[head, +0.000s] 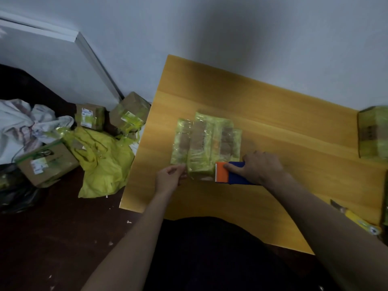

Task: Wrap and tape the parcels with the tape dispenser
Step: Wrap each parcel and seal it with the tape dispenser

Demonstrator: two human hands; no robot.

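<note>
Parcels wrapped in green-yellow tape with brown cardboard showing through (204, 143) lie side by side mid-bench, on the yellow wooden bench (273, 114). They sit just ahead of both your hands, near ends toward you. Your left hand (169, 178) is at the near-left corner of the bundle, fingers curled, pinching the loose clear tape edge there. Your right hand (261, 165) is at the near-right corner, fingers wrapped round the blue-handled tape dispenser with orange toothed cutter (228, 172). The cutter end touches the near end of the middle parcel, between your two hands. Both forearms reach in from the bottom edge; the hands are apart, with the parcel end between them.

A further green-taped cardboard box (372, 133) sits at the far right bench edge, well apart from your hands, blurred. A yellow-handled utility knife (357, 219) lies on the bench near your right forearm.

On the dark floor (52, 238) left of the bench: a crumpled yellow plastic bag (105, 164), just beside the bench edge. Brown taped cardboard boxes with labels (47, 162) sit around it, some against the white wall (231, 28). White crumpled cloth (23, 122) lies at far left. Small white scraps dot the floor.
</note>
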